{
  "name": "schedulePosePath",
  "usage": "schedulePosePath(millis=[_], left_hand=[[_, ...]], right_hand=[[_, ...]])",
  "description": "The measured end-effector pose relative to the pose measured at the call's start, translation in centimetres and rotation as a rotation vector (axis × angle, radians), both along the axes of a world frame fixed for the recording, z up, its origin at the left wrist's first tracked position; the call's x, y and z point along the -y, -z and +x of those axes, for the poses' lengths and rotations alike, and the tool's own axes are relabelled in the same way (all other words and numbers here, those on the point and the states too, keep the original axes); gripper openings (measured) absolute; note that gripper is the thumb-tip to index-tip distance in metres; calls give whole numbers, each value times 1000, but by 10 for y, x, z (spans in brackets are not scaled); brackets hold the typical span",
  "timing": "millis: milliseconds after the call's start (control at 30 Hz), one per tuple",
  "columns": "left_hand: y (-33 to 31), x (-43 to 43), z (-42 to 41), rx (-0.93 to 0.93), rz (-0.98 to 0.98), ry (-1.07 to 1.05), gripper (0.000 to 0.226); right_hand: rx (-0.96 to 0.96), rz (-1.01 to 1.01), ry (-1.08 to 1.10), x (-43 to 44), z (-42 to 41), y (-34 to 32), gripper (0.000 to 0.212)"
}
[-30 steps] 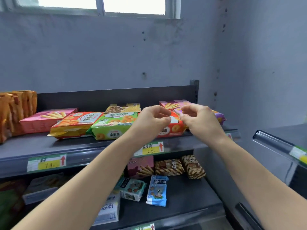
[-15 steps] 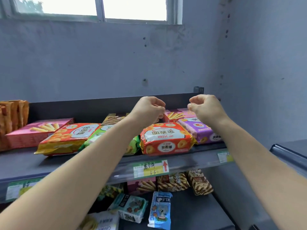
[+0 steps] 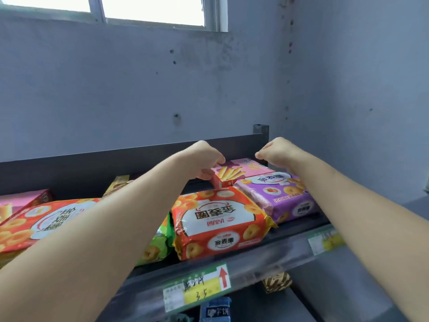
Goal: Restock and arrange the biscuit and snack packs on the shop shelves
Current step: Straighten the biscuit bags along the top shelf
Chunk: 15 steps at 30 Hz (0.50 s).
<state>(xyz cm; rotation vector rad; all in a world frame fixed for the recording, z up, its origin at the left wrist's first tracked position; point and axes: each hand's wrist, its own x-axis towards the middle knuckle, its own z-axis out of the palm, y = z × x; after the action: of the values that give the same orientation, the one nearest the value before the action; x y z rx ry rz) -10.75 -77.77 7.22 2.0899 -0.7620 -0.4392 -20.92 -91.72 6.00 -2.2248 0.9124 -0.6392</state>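
Hands reached back to pink box (image 3: 241, 169): L hand (image 3: 205, 159) fingers (image 3: 219, 161) pinch its end to square it; R hand (image 3: 278, 151) curled, grip unclear.

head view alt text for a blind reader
A person's left hand grips the left corner of a pink box on a shelf; the right hand is curled above its right end. An orange pack and a purple pack lie in front.

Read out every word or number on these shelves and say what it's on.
"金麦圈": red biscuit pack, printed twice.
"3 5", handwritten: middle price label.
"字饼": blue pack, bottom of view.
Too blurred to read: purple pack, right price label.
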Motion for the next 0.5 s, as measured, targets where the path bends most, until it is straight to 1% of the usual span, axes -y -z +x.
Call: schedulePosePath(millis=[133, 267, 367, 433, 500], left_hand=[[6, 24, 13, -23, 78, -45, 24], [14, 46, 22, -61, 149, -104, 32], [19, 56, 26, -144, 197, -156, 39], [20, 60, 28, -181, 192, -185, 42], [21, 62, 29, -192, 183, -200, 41]], right_hand=[[-160, -22, -48, 24, 18, 0, 38], [-386, -95, -75, 40, 31, 1, 44], [-525, -75, -111, 50, 39, 0, 52], [-558, -23, -133, 55, 44, 1, 56], [-544, 25, -147, 57, 50, 2, 58]])
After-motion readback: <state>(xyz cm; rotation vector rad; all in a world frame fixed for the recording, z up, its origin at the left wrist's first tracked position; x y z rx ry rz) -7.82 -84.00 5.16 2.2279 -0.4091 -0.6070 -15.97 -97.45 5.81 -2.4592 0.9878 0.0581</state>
